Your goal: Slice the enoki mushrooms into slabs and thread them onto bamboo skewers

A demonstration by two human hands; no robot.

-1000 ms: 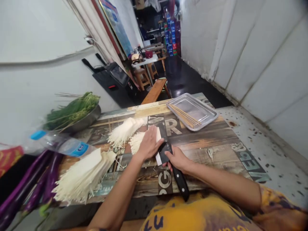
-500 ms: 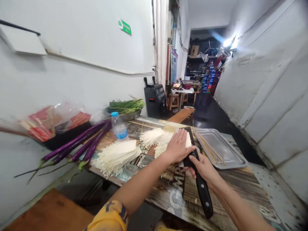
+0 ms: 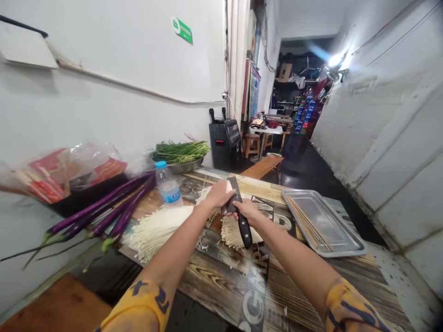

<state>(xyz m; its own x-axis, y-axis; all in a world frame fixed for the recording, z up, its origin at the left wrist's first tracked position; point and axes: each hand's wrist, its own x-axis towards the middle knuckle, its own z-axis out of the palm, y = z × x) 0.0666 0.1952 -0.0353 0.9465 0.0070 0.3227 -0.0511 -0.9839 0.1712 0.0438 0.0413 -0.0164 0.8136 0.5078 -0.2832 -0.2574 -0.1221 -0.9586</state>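
Observation:
My right hand is closed around the cleaver where its black handle meets the dark blade. The blade points away from me, its flat against the cut end of a bunch of enoki mushrooms. My left hand curls over that bunch, thumb touching the blade, and hides most of it. Nearer to me, just below the cleaver, lies another enoki bunch. To the left, partly behind my left forearm, spreads a larger enoki pile.
A water bottle stands behind the pile. Long eggplants and a black box of packets are at left, a bowl of green vegetables at the back. A metal tray holding skewers sits at right.
Both hands and the cleaver have moved left, from the right-hand enoki to the bunch at the back. The nearer bunch has come into view from under my left hand.

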